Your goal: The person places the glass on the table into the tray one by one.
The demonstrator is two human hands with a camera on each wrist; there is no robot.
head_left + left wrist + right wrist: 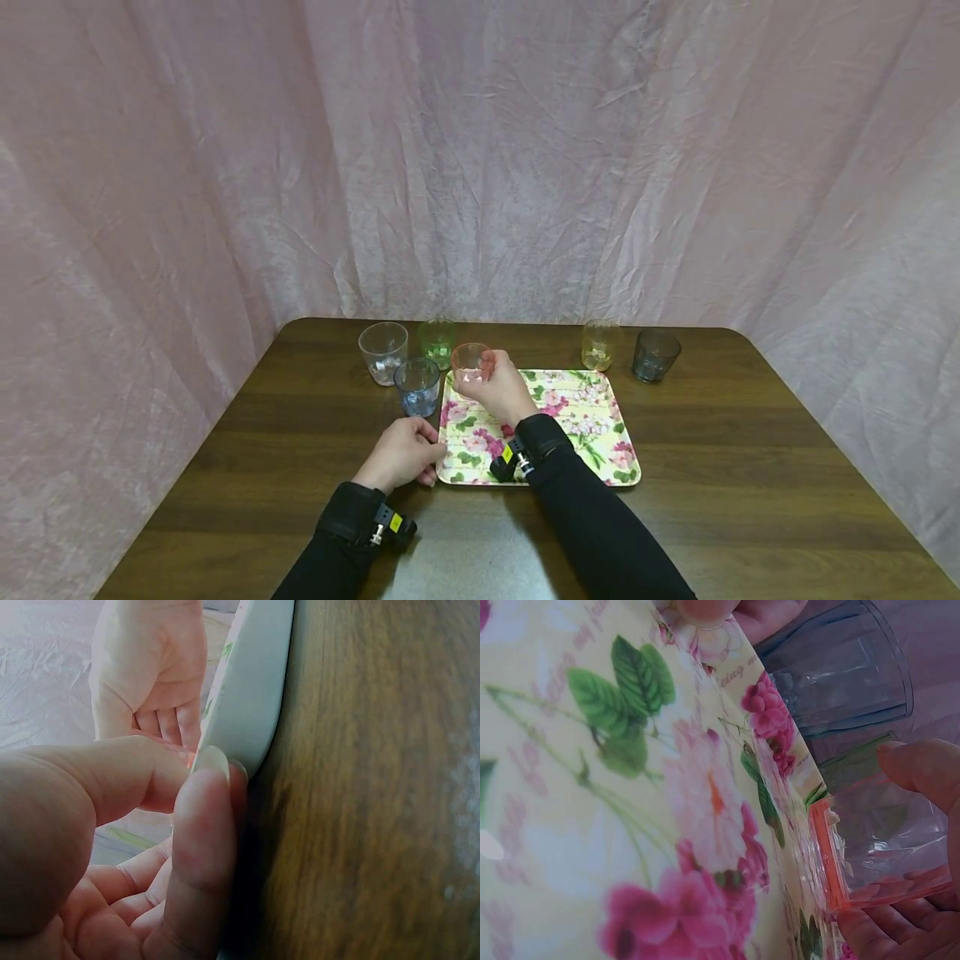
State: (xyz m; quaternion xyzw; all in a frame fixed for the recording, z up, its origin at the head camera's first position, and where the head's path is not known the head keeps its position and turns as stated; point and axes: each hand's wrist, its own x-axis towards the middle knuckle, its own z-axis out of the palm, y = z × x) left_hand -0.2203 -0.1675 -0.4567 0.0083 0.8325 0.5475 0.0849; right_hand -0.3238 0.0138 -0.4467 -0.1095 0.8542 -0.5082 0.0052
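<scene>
A transparent pinkish-orange tumbler [467, 358] is held by my right hand [506, 390], thumb on one side and fingers on the other. Its base is right at the far left corner of a flower-patterned tray [577, 400], as the right wrist view shows from close up. My left hand [405, 454] is at the tray's near left edge, where its thumb and fingertips pinch the rim. Just beyond that hand, outside the tray's left side, stands a blue tumbler [417, 387].
A clear tumbler [384, 352] and a green tumbler [437, 342] stand behind the blue one, left of the tray. To the right, near the back edge, are a yellow tumbler [599, 344] and a dark grey one [654, 357]. A pinkish curtain [480, 167] hangs behind the wooden table [750, 467].
</scene>
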